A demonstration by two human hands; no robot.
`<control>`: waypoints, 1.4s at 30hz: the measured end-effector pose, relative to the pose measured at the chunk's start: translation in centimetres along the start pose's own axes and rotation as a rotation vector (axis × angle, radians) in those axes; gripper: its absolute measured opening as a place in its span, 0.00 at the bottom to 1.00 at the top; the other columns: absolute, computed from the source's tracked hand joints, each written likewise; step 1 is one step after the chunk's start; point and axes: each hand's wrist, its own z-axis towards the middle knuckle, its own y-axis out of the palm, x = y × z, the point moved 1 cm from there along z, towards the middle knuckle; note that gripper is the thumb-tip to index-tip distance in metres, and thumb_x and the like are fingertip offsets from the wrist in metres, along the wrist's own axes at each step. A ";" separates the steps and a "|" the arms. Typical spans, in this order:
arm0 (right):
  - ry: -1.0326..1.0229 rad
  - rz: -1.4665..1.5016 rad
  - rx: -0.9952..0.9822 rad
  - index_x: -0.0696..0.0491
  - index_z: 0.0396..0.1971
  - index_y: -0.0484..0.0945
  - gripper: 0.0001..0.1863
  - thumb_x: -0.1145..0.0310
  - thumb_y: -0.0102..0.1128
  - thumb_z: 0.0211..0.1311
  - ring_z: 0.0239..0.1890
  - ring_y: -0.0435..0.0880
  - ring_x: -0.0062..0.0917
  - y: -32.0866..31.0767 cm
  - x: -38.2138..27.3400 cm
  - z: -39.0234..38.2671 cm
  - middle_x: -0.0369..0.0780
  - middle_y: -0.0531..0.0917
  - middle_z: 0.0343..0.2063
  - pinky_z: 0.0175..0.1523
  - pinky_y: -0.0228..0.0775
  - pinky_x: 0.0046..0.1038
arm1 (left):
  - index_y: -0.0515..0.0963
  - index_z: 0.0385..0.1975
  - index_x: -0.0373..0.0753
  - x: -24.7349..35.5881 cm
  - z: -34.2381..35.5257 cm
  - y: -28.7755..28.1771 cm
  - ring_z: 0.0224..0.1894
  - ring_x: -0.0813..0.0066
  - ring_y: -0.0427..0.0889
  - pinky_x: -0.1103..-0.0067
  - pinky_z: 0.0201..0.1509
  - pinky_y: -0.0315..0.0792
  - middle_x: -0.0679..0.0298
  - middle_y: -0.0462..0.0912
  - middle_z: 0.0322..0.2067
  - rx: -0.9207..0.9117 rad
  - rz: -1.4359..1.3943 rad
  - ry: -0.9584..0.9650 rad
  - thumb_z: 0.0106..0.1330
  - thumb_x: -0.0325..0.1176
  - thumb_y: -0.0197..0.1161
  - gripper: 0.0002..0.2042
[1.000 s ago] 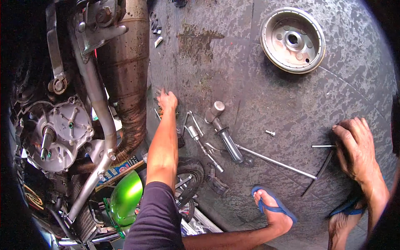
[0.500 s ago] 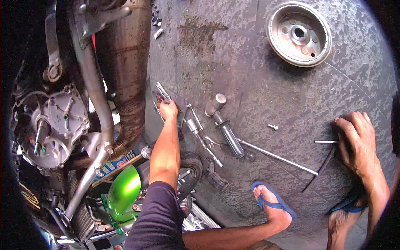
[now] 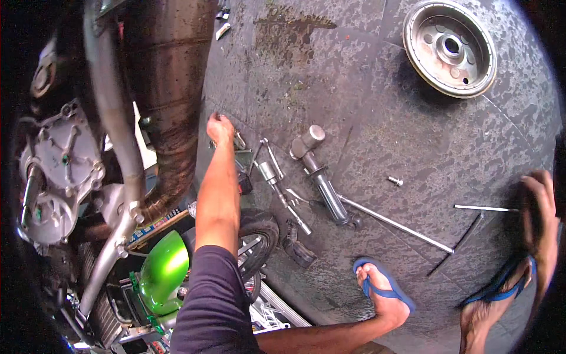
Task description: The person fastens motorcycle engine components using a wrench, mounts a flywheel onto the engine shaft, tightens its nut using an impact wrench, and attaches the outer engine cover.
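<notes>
Left hand [image 3: 220, 128]: reaches far across the stained concrete floor [image 3: 365, 106], fingers curled down over a small metal tool [image 3: 239, 140]; whether they clamp it cannot be told.
Small metal tool: under and just right of the fingertips, beside the exhaust pipe [image 3: 171, 88].
Right hand [image 3: 539, 206]: far right, fingers loosely together, resting by a thin rod [image 3: 484, 207].
Nearby: ratchet wrench [image 3: 277, 180], flywheel [image 3: 449, 47].

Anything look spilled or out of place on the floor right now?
Yes: a dark brownish stain has spread on the concrete near the exhaust pipe, like leaked fluid. Tools lie scattered by the left hand, and one small bolt lies apart from them.
</notes>
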 end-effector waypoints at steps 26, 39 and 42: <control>-0.149 0.057 -0.146 0.55 0.41 0.78 0.19 0.71 0.67 0.46 0.30 0.79 0.41 -2.1 -11.6 6.7 0.44 0.75 0.28 0.35 0.73 0.40 | 0.73 0.32 0.38 21.8 -21.3 -13.8 0.22 0.79 0.77 0.81 0.27 0.72 0.67 0.79 0.22 -0.448 -1.233 -0.239 0.63 0.24 0.60 0.03; -0.332 0.256 -0.451 0.58 0.40 0.75 0.15 0.62 0.64 0.62 0.37 0.81 0.51 -4.8 -31.0 15.0 0.51 0.79 0.35 0.40 0.76 0.45 | 0.71 0.40 0.36 18.4 -29.9 -36.8 0.36 0.77 0.81 0.79 0.44 0.77 0.64 0.80 0.34 -0.871 -1.982 -0.592 0.67 0.20 0.60 0.07; -0.358 0.236 -0.437 0.57 0.40 0.75 0.16 0.62 0.66 0.60 0.37 0.81 0.52 -5.7 -33.6 15.0 0.51 0.79 0.34 0.41 0.76 0.46 | 0.72 0.41 0.37 18.8 -29.7 -39.6 0.37 0.72 0.83 0.73 0.46 0.79 0.62 0.81 0.34 -0.725 -2.168 -0.785 0.67 0.22 0.61 0.07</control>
